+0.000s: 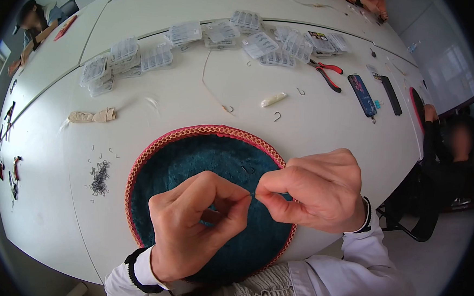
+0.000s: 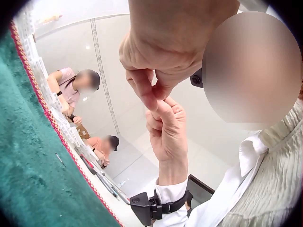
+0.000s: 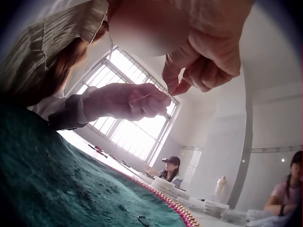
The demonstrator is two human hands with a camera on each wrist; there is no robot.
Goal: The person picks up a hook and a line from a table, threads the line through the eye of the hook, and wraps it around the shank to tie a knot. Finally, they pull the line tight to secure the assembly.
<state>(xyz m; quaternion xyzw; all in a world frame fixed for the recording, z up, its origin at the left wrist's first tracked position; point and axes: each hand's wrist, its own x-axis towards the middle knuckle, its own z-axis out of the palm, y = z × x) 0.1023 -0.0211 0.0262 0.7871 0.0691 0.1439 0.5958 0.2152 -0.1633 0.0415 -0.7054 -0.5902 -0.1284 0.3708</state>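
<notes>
My left hand (image 1: 203,219) and right hand (image 1: 316,191) meet fingertip to fingertip over a round dark-teal plush cushion (image 1: 176,160) with a red and gold braided rim. Each pinches between thumb and forefinger. A thin pale line (image 3: 140,98) shows across the left fingers in the right wrist view, and a fine strand also runs at the right fingers. What sits right at the pinch is hidden by the fingertips. On the plush beyond the hands lies a dark fish hook (image 1: 247,170).
Left of the cushion is a pile of small dark hooks (image 1: 100,178). Clear plastic hook boxes (image 1: 184,32) line the table's middle. Red-handled pliers (image 1: 328,77), a blue case (image 1: 362,96), a wrapped bundle (image 1: 92,116) and loose hooks (image 1: 277,116) lie around. Other people sit at the table.
</notes>
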